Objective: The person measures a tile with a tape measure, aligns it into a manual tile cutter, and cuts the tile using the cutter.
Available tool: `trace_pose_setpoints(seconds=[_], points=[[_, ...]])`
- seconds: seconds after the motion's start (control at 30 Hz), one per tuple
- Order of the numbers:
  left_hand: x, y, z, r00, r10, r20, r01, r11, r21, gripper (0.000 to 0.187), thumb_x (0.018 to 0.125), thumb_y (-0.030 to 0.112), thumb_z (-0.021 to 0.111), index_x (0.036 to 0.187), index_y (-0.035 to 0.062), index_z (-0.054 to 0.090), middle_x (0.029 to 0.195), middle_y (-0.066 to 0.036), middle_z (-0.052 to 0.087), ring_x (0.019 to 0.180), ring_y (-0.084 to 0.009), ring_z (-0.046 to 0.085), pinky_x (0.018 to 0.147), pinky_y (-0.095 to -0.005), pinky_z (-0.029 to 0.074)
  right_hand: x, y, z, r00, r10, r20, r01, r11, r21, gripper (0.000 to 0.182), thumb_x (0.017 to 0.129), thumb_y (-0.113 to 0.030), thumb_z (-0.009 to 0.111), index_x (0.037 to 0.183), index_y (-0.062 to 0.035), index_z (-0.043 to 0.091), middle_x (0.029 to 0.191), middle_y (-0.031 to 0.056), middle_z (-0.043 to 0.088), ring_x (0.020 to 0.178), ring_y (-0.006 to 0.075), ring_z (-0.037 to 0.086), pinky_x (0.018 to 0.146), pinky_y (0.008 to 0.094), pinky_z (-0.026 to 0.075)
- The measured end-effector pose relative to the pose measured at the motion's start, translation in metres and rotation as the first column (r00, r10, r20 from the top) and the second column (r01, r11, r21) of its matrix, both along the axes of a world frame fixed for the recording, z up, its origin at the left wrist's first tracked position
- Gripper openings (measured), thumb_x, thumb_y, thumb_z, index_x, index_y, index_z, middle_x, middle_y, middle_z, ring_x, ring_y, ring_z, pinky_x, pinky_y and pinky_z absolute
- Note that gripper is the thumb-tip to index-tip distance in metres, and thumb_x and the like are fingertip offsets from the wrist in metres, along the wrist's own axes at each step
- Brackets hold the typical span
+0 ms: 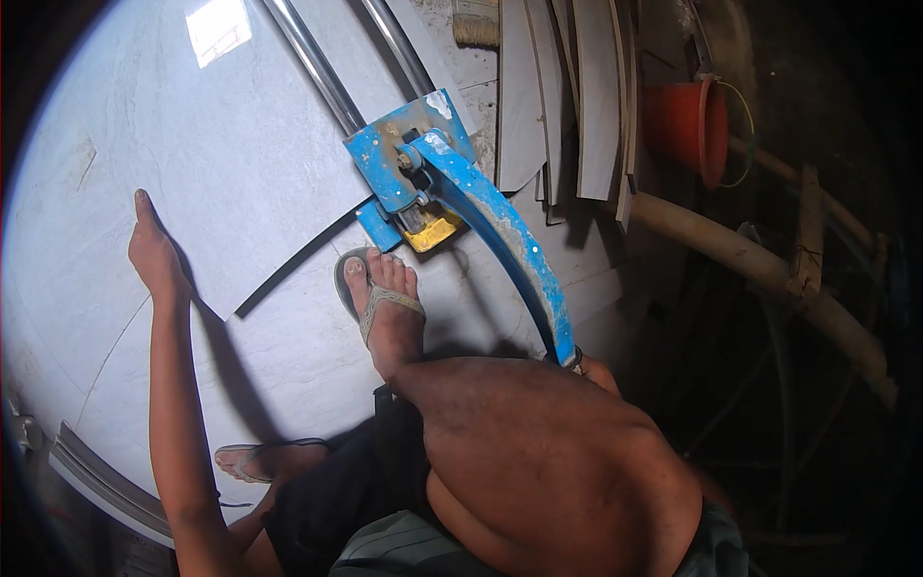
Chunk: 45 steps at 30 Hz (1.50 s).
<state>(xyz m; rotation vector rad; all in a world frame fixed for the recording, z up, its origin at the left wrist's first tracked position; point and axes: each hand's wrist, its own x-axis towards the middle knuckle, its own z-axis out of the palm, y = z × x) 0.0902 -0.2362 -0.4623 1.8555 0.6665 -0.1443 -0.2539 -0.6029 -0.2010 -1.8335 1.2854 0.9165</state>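
Observation:
A large white tile [279,163] lies under the twin steel rails of a blue manual tile cutter [409,144]. My left hand [154,250] is at the tile's left edge, one digit stretched along it; the other fingers are hidden, seemingly curled round the edge. The cutter's long curved blue handle [510,236] slopes down toward my right knee. At its lower end is my right hand [602,375], closed round it and mostly covered by the knee. Below the cutter head sits a yellow part [433,233], close to my sandalled foot [389,308].
Several narrow tile strips [596,96] lean at the upper right, beside a red bucket [687,130]. A long pole [740,255] crosses the dark right side. A brush [476,24] lies at the top. Grey trim strips [106,481] curve at the lower left.

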Motion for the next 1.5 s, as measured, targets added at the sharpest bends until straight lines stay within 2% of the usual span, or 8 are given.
trace_pose_setpoints(seconds=[0.53, 0.67, 0.83, 0.97, 1.07, 1.17, 1.27, 1.5], points=[[-0.001, -0.003, 0.007, 0.999, -0.011, -0.035, 0.012, 0.999, 0.046, 0.058, 0.099, 0.055, 0.061, 0.065, 0.0079, 0.054, 0.067, 0.004, 0.042, 0.066, -0.0097, 0.036, 0.064, -0.0298, 0.035, 0.024, 0.015, 0.011, 0.998, 0.034, 0.059, -0.029, 0.996, -0.086, 0.032, 0.087, -0.028, 0.078, 0.107, -0.0041, 0.071, 0.088, 0.0151, 0.074, 0.084, 0.0211, 0.072, 0.081, 0.0344, 0.053], [-0.001, -0.004, 0.008, 0.999, -0.005, -0.052, 0.007, 0.999, 0.045, 0.061, 0.100, 0.056, 0.060, 0.068, 0.0035, 0.059, 0.068, 0.001, 0.049, 0.067, -0.0117, 0.040, 0.066, -0.0322, 0.038, 0.070, 0.017, -0.003, 0.985, 0.170, 0.010, -0.167, 0.978, -0.129, 0.033, 0.088, -0.028, 0.077, 0.104, -0.0005, 0.070, 0.085, 0.0176, 0.073, 0.080, 0.0264, 0.072, 0.079, 0.0369, 0.054], [-0.002, -0.002, 0.006, 0.997, -0.044, -0.063, 0.049, 0.995, 0.085, 0.066, 0.100, 0.057, 0.057, 0.083, -0.0052, 0.068, 0.077, -0.007, 0.061, 0.074, -0.0156, 0.050, 0.074, -0.0348, 0.045, 0.150, 0.026, -0.015, 0.916, 0.342, 0.210, -0.294, 0.928, -0.229, 0.035, 0.089, -0.028, 0.076, 0.104, 0.0018, 0.069, 0.080, 0.0177, 0.071, 0.063, 0.0267, 0.068, 0.067, 0.0392, 0.055], [-0.003, -0.013, 0.021, 0.999, -0.009, -0.039, 0.013, 0.996, 0.084, 0.069, 0.101, 0.059, 0.054, 0.070, -0.0020, 0.060, 0.065, -0.005, 0.051, 0.066, -0.0151, 0.042, 0.065, -0.0377, 0.040, 0.235, 0.036, -0.014, 0.916, 0.328, 0.231, -0.290, 0.939, -0.186, 0.035, 0.089, -0.027, 0.075, 0.106, 0.0020, 0.067, 0.076, 0.0148, 0.069, 0.051, 0.0218, 0.063, 0.053, 0.0369, 0.052], [-0.002, -0.006, 0.016, 0.994, -0.073, -0.078, 0.077, 0.996, 0.054, 0.069, 0.102, 0.056, 0.053, 0.072, -0.0051, 0.061, 0.065, -0.009, 0.053, 0.064, -0.0183, 0.043, 0.064, -0.0412, 0.041, 0.297, 0.040, -0.014, 0.911, 0.298, 0.285, -0.278, 0.954, -0.110, 0.032, 0.089, -0.025, 0.075, 0.106, 0.0013, 0.065, 0.069, 0.0099, 0.064, 0.047, 0.0164, 0.059, 0.043, 0.0332, 0.048], [-0.002, -0.009, 0.018, 0.995, -0.095, -0.001, 0.094, 0.980, 0.178, 0.068, 0.103, 0.051, 0.054, 0.089, -0.0147, 0.068, 0.081, -0.029, 0.068, 0.076, -0.0343, 0.064, 0.079, -0.0477, 0.049, 0.359, 0.042, -0.026, 0.837, 0.352, 0.419, -0.325, 0.936, -0.136, 0.027, 0.091, -0.023, 0.073, 0.099, -0.0006, 0.062, 0.059, 0.0025, 0.055, 0.044, 0.0120, 0.054, 0.039, 0.0302, 0.045], [-0.003, -0.009, 0.021, 0.998, -0.047, 0.029, 0.045, 0.996, 0.073, 0.065, 0.102, 0.048, 0.057, 0.089, -0.0149, 0.067, 0.080, -0.027, 0.068, 0.075, -0.0287, 0.062, 0.077, -0.0445, 0.049, 0.421, 0.050, -0.025, 0.749, 0.502, 0.432, -0.437, 0.865, -0.247, 0.025, 0.093, -0.025, 0.074, 0.084, -0.0075, 0.058, 0.057, -0.0031, 0.050, 0.043, 0.0084, 0.048, 0.039, 0.0283, 0.038], [-0.005, -0.008, 0.026, 1.000, -0.019, 0.001, 0.019, 0.999, -0.034, 0.064, 0.102, 0.048, 0.059, 0.069, -0.0062, 0.051, 0.063, -0.010, 0.048, 0.066, -0.0169, 0.041, 0.064, -0.0399, 0.040, 0.534, 0.051, -0.021, 0.538, 0.752, 0.382, -0.609, 0.659, -0.441, 0.035, 0.089, -0.039, 0.077, 0.075, -0.0097, 0.065, 0.059, -0.0001, 0.059, 0.047, 0.0076, 0.054, 0.047, 0.0245, 0.044]])
